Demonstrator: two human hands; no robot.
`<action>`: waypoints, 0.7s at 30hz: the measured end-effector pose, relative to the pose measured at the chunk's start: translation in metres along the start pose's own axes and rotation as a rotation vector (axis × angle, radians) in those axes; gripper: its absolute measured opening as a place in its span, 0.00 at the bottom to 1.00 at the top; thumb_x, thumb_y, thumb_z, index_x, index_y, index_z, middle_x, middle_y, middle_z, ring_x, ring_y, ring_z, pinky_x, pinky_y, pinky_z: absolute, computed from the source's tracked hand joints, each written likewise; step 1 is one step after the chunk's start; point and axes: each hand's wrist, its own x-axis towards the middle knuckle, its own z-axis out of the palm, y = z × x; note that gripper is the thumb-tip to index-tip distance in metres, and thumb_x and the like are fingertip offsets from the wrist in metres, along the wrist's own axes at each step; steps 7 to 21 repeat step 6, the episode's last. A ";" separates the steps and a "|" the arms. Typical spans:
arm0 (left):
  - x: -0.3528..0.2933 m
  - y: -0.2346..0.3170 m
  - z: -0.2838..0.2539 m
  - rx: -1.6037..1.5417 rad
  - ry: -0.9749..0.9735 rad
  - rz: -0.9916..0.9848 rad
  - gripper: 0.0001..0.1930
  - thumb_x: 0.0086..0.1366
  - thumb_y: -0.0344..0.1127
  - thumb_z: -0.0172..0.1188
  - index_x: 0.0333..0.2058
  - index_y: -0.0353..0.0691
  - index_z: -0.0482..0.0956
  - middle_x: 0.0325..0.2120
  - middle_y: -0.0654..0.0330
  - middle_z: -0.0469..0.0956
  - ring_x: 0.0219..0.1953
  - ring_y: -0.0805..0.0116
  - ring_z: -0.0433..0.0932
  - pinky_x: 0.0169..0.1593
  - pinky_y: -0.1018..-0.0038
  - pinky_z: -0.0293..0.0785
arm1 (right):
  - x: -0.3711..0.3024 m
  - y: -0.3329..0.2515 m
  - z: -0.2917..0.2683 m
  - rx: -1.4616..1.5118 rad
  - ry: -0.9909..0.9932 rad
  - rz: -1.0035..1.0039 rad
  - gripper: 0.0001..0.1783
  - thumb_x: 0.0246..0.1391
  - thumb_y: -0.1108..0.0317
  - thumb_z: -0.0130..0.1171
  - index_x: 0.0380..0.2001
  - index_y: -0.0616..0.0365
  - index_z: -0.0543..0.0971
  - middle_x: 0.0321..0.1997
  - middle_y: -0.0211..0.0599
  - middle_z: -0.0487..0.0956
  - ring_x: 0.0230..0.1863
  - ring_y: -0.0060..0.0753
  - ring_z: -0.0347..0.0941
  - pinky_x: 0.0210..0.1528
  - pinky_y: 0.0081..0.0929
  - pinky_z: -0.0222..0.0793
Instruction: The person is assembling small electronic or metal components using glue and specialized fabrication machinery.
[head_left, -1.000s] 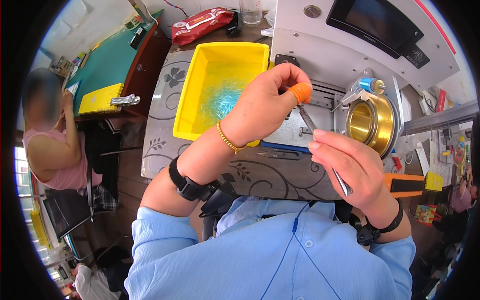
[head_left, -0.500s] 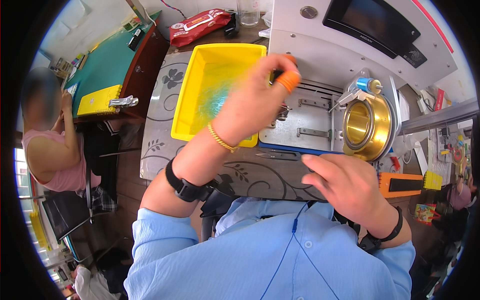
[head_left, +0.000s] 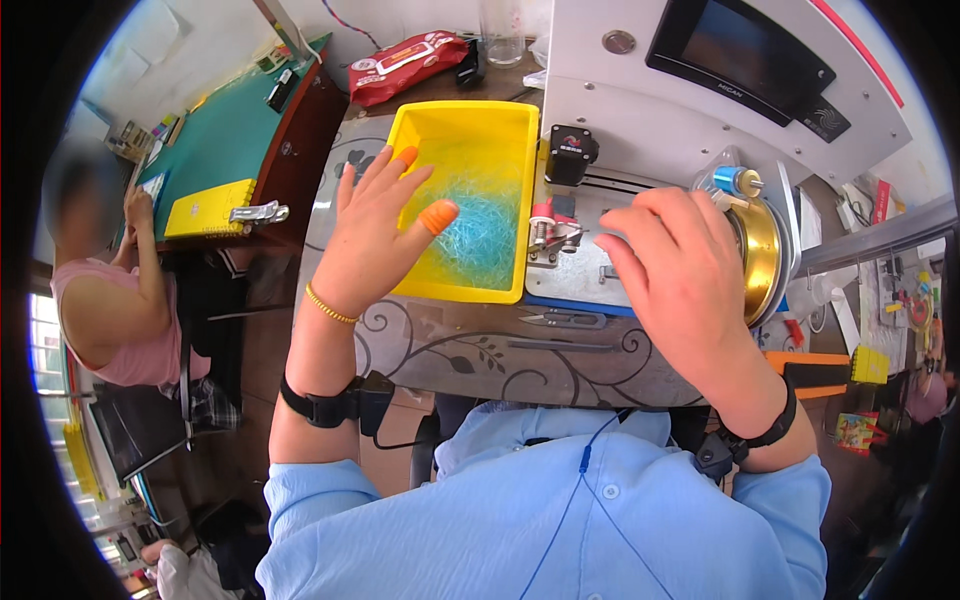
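My left hand (head_left: 375, 235) is over the left side of a yellow bin (head_left: 400, 285), fingers spread and holding nothing. Orange finger cots cover its thumb and one fingertip. A loose tangle of pale blue thin strands (head_left: 480, 232) lies in the bin. My right hand (head_left: 685, 280) is above the right part of the machine bed (head_left: 585, 268), fingers bent, thumb and index tips apart, nothing visible between them. It partly hides a shiny gold spool (head_left: 762, 255). A small metal clamp fixture (head_left: 550, 228) stands left of its fingertips, below a black motor-like block (head_left: 572, 155).
Thread snips (head_left: 565, 319) and a dark flat strip (head_left: 562, 345) lie along the table's front. A white machine housing with a dark screen (head_left: 740, 50) rises behind. A red wipes pack (head_left: 405, 65) rests behind the bin. Another person (head_left: 110, 310) sits at a green desk on the left.
My left hand has drawn back leftward from the clamp fixture to the bin's left side, its fingers spreading. My right hand has risen from near the snips to in front of the gold spool.
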 end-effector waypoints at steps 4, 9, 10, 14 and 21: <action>0.005 0.004 -0.006 -0.225 0.073 -0.012 0.15 0.64 0.40 0.61 0.48 0.44 0.79 0.58 0.54 0.72 0.65 0.57 0.64 0.70 0.53 0.44 | -0.003 0.001 0.007 -0.003 -0.009 -0.006 0.10 0.42 0.73 0.66 0.30 0.54 0.77 0.34 0.31 0.72 0.36 0.35 0.68 0.40 0.34 0.65; 0.007 0.004 -0.004 -0.248 0.073 0.021 0.16 0.63 0.39 0.61 0.49 0.44 0.78 0.58 0.54 0.72 0.65 0.58 0.64 0.70 0.53 0.44 | -0.003 0.002 0.006 -0.006 -0.001 -0.017 0.09 0.43 0.74 0.65 0.31 0.54 0.77 0.34 0.32 0.72 0.36 0.37 0.68 0.40 0.36 0.65; 0.007 0.004 -0.004 -0.248 0.073 0.021 0.16 0.63 0.39 0.61 0.49 0.44 0.78 0.58 0.54 0.72 0.65 0.58 0.64 0.70 0.53 0.44 | -0.003 0.002 0.006 -0.006 -0.001 -0.017 0.09 0.43 0.74 0.65 0.31 0.54 0.77 0.34 0.32 0.72 0.36 0.37 0.68 0.40 0.36 0.65; 0.007 0.004 -0.004 -0.248 0.073 0.021 0.16 0.63 0.39 0.61 0.49 0.44 0.78 0.58 0.54 0.72 0.65 0.58 0.64 0.70 0.53 0.44 | -0.003 0.002 0.006 -0.006 -0.001 -0.017 0.09 0.43 0.74 0.65 0.31 0.54 0.77 0.34 0.32 0.72 0.36 0.37 0.68 0.40 0.36 0.65; 0.007 0.004 -0.004 -0.248 0.073 0.021 0.16 0.63 0.39 0.61 0.49 0.44 0.78 0.58 0.54 0.72 0.65 0.58 0.64 0.70 0.53 0.44 | -0.003 0.002 0.006 -0.006 -0.001 -0.017 0.09 0.43 0.74 0.65 0.31 0.54 0.77 0.34 0.32 0.72 0.36 0.37 0.68 0.40 0.36 0.65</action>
